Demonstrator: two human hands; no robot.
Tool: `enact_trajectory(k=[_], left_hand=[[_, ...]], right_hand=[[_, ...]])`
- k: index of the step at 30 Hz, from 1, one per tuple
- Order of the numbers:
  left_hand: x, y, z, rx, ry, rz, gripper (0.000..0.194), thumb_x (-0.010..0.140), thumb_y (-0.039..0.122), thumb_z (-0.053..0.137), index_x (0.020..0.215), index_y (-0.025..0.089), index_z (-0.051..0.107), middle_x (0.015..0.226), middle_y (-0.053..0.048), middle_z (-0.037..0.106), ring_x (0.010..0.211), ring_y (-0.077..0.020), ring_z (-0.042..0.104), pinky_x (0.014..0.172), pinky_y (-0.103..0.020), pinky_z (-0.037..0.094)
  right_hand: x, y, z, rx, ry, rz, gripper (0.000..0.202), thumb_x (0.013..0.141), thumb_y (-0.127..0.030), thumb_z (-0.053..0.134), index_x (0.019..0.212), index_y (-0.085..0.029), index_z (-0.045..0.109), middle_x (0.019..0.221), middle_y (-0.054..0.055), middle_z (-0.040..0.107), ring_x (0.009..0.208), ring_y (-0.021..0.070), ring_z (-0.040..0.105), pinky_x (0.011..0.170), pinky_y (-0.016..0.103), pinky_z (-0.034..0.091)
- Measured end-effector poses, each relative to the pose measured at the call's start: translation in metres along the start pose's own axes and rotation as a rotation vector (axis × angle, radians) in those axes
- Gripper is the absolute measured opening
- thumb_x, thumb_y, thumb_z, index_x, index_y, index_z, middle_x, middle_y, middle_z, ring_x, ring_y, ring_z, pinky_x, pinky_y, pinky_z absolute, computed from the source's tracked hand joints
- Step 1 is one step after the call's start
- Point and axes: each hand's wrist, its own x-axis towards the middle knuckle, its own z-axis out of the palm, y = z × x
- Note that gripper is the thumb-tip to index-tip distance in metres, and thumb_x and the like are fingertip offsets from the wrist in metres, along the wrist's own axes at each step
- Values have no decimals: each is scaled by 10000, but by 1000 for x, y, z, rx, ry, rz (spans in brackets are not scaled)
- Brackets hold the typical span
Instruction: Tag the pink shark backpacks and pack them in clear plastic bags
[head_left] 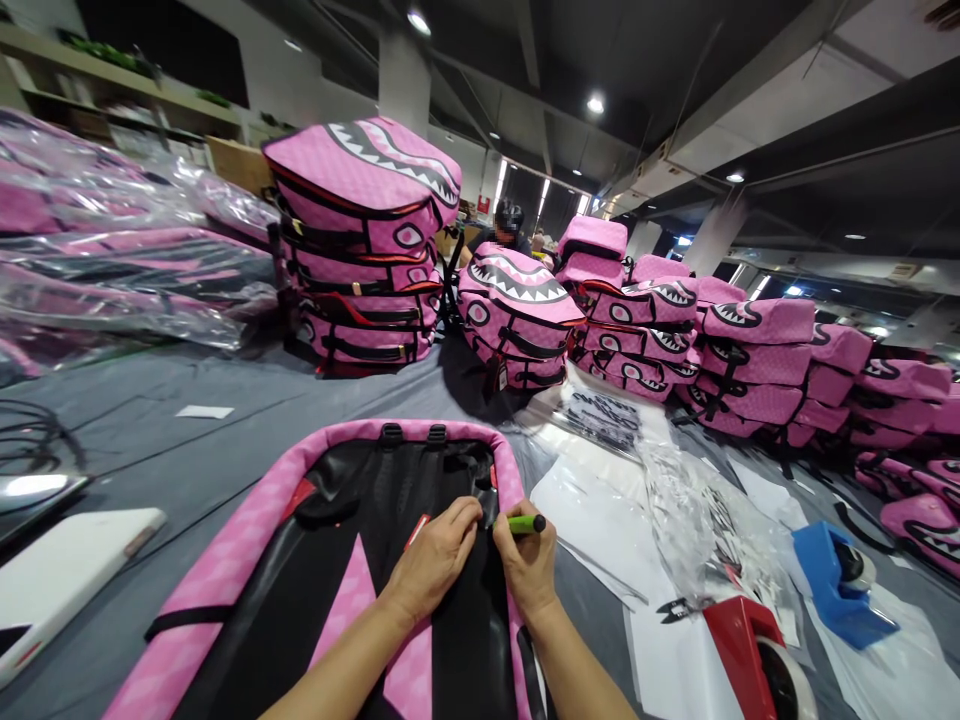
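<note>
A pink and black backpack lies on the table right in front of me, its black side with a pointed pink panel facing up. My right hand grips a green marker pen with a black end, at the bag's right edge beside the pink rim. Close to it, my left hand has its fingers bent together on the black material; whether they pinch a fold there is hidden. A small red and white tag pokes out beside the left hand. Black buckles sit at the bag's top edge.
Stacked pink shark-mouth backpacks line the far side, with plastic-wrapped ones at left. A white device is front left. Clear bags, snips, a red tape dispenser and a blue one lie right. A person is behind.
</note>
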Motion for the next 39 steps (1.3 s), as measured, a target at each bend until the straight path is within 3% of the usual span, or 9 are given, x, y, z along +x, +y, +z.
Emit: enact_trajectory(k=[15, 39], left_hand=[[-1, -3, 2, 9, 3, 11, 252, 979, 259, 358, 1029, 233, 604, 1104, -70, 709, 974, -201, 732, 865, -324, 587], [-1, -3, 1, 16, -6, 9, 252, 958, 230, 365, 1024, 227, 608, 1109, -83, 711, 971, -207, 731, 871, -345, 595]], right_hand=[[-1, 0, 0, 57, -11, 46, 258, 876, -381, 562, 682, -214, 532, 605, -46, 520, 561, 135, 487, 584, 259, 381], [-4, 4, 3, -4, 25, -41, 253, 896, -346, 533, 678, -217, 526, 607, -38, 544, 555, 135, 504, 577, 263, 392]])
